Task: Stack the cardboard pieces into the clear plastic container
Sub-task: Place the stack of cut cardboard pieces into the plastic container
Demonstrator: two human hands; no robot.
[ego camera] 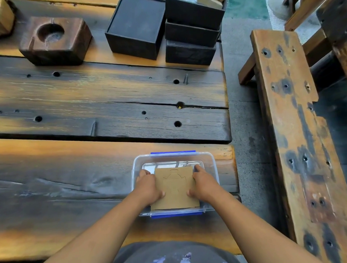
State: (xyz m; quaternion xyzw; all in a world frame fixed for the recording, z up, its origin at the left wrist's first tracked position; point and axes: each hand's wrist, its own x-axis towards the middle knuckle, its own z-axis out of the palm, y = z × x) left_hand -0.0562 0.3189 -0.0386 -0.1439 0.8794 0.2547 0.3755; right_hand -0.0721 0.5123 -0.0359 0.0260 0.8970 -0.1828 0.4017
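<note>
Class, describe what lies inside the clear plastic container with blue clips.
A flat brown cardboard piece with a faint outline sits in the clear plastic container, left hand and right hand holding its sides. Anything beneath it is covered.

Brown cardboard piece [174, 188], faint dark outline; clear container [214, 165], blue clips; black boxes [136, 27]; orange-black scorched table [107, 94].
</note>
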